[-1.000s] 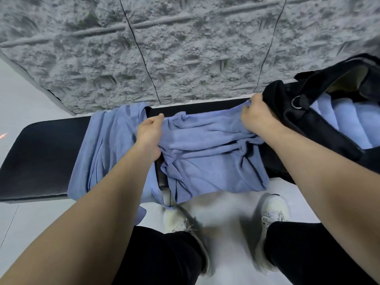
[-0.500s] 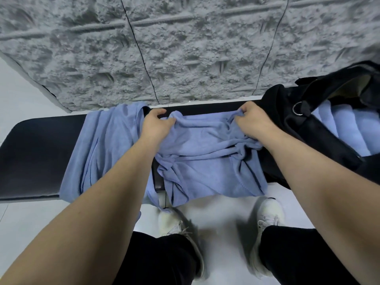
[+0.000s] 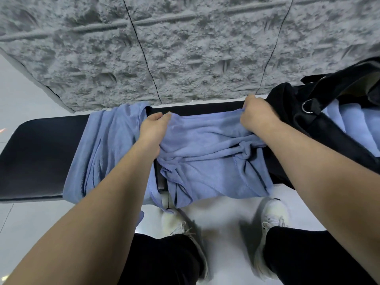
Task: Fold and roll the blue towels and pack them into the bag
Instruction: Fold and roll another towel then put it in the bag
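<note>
A crumpled blue towel (image 3: 207, 159) lies across the black bench (image 3: 41, 153), its lower part hanging over the front edge. My left hand (image 3: 153, 128) pinches its far left corner. My right hand (image 3: 257, 117) grips its far right corner, lifted a little off the bench. A second blue towel (image 3: 104, 149) is draped over the bench to the left, partly under my left forearm. The open black bag (image 3: 320, 128) stands at the right, with rolled blue towels (image 3: 353, 122) inside.
A rough grey wall panel (image 3: 185, 48) rises right behind the bench. Pale floor shows in front of the bench, where my two white shoes (image 3: 273, 219) stand. The bench's left half is bare.
Both hands have drawn the towel's far edge taut between its two corners. My right hand moved up and right toward the bag; my left hand closed onto the left corner.
</note>
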### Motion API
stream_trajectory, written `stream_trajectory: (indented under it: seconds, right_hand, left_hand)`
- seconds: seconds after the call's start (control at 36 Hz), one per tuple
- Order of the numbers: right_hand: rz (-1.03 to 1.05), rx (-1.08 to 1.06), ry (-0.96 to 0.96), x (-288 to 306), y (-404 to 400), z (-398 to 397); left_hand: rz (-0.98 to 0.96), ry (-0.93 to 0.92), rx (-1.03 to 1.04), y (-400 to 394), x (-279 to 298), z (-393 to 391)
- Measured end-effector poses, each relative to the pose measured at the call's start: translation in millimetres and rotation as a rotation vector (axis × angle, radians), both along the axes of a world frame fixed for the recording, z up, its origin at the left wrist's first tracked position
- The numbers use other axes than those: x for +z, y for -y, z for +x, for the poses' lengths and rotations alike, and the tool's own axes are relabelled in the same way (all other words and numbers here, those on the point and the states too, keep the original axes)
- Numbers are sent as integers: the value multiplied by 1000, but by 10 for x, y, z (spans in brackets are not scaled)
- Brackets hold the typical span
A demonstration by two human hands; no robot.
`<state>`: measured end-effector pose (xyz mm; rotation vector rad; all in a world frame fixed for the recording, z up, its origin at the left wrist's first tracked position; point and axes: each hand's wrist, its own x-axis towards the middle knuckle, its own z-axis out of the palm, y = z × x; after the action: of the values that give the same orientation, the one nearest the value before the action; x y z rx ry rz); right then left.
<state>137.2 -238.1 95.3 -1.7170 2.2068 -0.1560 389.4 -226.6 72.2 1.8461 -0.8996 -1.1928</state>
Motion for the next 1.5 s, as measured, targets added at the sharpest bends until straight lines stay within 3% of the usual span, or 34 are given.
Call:
stream_trajectory:
  seconds: [0.22,0.44,0.58,0.75,0.86,1.19,1.5]
  right_hand:
    - [24,28,-68,-95,-44,92]
    - [-36,97,-9,-95,-100,55]
    - [1,80,156,-34,-142,93]
    - [-44,102,455,37,-158,105]
    - [-95,85,511,54,-178,95]
    - [-21,79,496,29,-189,25]
    - [-115,37,512,27,-173,52]
  left_hand:
    - [8,-41,-20,48,-31,44]
    - [-17,157,-131,30,14,40]
    - [-13,247,-255,-50,14,2]
    - [-115,367,-182,-73,-3,81]
    - [-141,431,-165,-70,-9,76]
    - [-25,194,-102,-123,130,39]
    - [-134,229,-82,-62,1,71]
